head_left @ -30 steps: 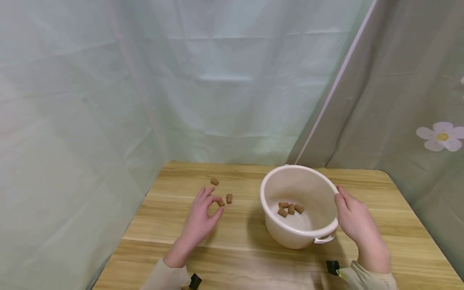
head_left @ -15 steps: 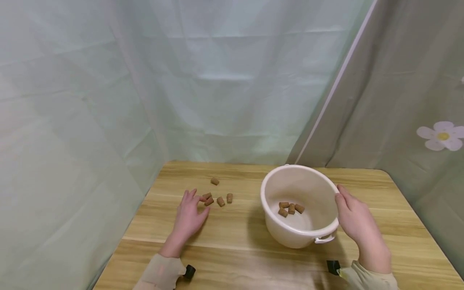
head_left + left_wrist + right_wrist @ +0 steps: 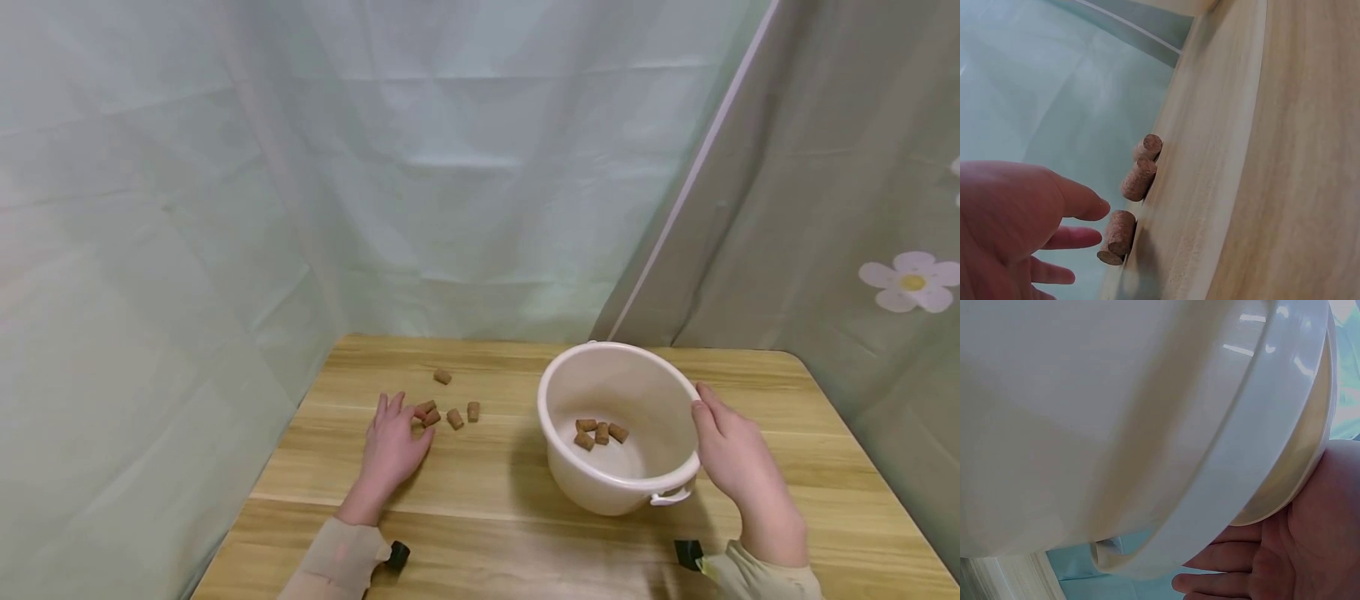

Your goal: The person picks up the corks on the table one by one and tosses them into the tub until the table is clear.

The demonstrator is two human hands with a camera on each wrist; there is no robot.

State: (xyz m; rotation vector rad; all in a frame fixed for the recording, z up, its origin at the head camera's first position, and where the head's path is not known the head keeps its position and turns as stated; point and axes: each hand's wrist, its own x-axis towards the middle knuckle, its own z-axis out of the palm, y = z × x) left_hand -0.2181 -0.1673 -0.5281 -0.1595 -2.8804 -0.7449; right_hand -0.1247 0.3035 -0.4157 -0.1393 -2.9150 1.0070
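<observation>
Two short brown corks (image 3: 431,419) lie together on the wooden table, left of centre in the head view. My left hand (image 3: 393,446) is just beside them, index fingertip right at the pair and thumb apart from it. In the left wrist view, its fingers (image 3: 1088,205) are extended close to the paired corks (image 3: 1120,231), not wrapped round them. My right hand (image 3: 738,446) holds the rim of a white plastic bucket (image 3: 600,492) at its right side. Several corks (image 3: 602,433) lie on the bucket's floor.
Three more corks lie apart on the table: one farther back (image 3: 442,377), one near the pair (image 3: 455,418) and one to its right (image 3: 473,412). Pale curtains (image 3: 480,208) hang behind the table (image 3: 480,542) and along its sides.
My left hand has moved left, from a cork near the middle to the pair beside it, uncovering the pair. My right hand and the bucket have stayed in place.
</observation>
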